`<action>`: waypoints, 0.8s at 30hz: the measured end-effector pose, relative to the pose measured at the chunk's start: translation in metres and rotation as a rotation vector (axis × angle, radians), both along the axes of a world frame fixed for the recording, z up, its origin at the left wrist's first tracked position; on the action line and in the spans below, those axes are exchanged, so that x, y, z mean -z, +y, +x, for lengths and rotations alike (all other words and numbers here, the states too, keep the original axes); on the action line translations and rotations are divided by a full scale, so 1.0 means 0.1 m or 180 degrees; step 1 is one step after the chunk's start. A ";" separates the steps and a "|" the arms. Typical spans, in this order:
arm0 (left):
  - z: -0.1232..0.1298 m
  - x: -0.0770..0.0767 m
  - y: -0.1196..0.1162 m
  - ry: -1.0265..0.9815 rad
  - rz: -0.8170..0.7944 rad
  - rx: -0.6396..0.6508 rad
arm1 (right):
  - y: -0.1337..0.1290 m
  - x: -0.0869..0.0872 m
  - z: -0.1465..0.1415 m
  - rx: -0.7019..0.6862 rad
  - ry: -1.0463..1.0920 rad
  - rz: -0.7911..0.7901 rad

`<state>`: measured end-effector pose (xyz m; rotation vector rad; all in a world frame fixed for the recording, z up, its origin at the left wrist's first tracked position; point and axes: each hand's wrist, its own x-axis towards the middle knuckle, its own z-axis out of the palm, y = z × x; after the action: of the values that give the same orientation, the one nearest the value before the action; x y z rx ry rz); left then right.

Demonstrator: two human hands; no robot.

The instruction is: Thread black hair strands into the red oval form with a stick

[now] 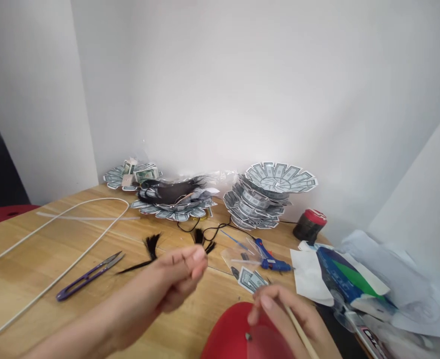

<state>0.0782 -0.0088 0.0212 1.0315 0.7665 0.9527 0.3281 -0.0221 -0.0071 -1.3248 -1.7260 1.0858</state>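
My left hand (180, 279) is raised over the table with its fingertips pinched together; anything between them is hidden or too small to see. A thin pale wooden stick (298, 326) runs through my right hand (289, 314), whose fingers are bent around it. Just beneath the right hand is a smooth red dome-shaped object (223, 329), with a small dark spot (248, 336) on its surface. Behind my left hand lie black hair-like tufts (151, 247). Purple-handled thread snips (89, 276) rest to its left.
A blue glue gun (272, 262) lies beside loose banknote prints (250, 279). Fluted banknote-print dishes (257, 199) are stacked at the wall, near a black-and-red container (310, 224). A white cord (74, 262) loops at left; papers and packaging (354, 279) crowd the right.
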 end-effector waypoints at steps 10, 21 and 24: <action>-0.33 -0.49 0.28 -0.0511 0.1105 -0.0815 | 1.12 0.25 -0.38 -0.0911 -0.2434 0.0959; -0.62 -0.52 0.39 -0.0500 0.1292 -0.1126 | 1.66 0.44 -0.99 -0.2038 -0.4009 0.1729; -0.67 -0.56 0.40 -0.0548 0.1287 -0.1189 | 1.65 0.43 -1.07 -0.2080 -0.4262 0.1813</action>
<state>0.0116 0.0313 0.0770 1.1542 0.6464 1.5438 0.2208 0.1425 -0.0506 -1.1289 -3.2381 -0.2878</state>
